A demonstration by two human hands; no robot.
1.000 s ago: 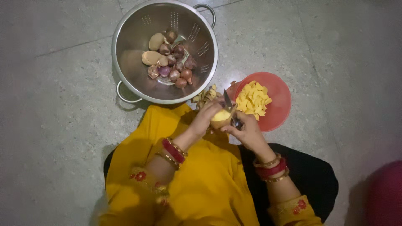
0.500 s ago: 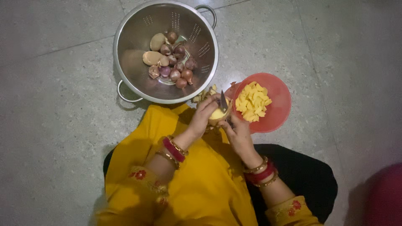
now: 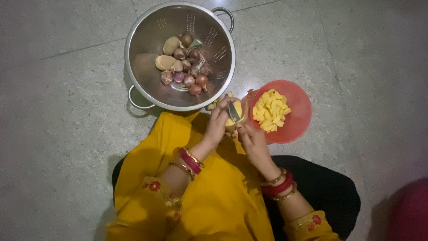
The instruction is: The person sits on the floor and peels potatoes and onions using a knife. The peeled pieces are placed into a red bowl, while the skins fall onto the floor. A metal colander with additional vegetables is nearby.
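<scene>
My left hand (image 3: 217, 124) grips a partly peeled yellow potato (image 3: 235, 117) just in front of my lap. In my right hand (image 3: 251, 141) is a small knife (image 3: 233, 111), its blade laid against the potato's top. A red plastic bowl (image 3: 299, 117) to the right holds several yellow potato pieces (image 3: 271, 111). Behind my hands stands a steel colander (image 3: 147, 67) with two whole potatoes (image 3: 166, 62) and several small red onions (image 3: 192, 73). A few peelings (image 3: 213, 105) lie on the floor between colander and hands.
I sit on a grey stone floor (image 3: 62, 116) in a yellow garment (image 3: 214, 196), with red and gold bangles on both wrists. A dark cloth (image 3: 330, 192) lies under my right side. A dark red blurred object (image 3: 410, 209) shows at the bottom right corner.
My right hand has drawn the knife leftward and upward over the potato, and both hands have shifted slightly towards the colander. The bowl and colander stay put.
</scene>
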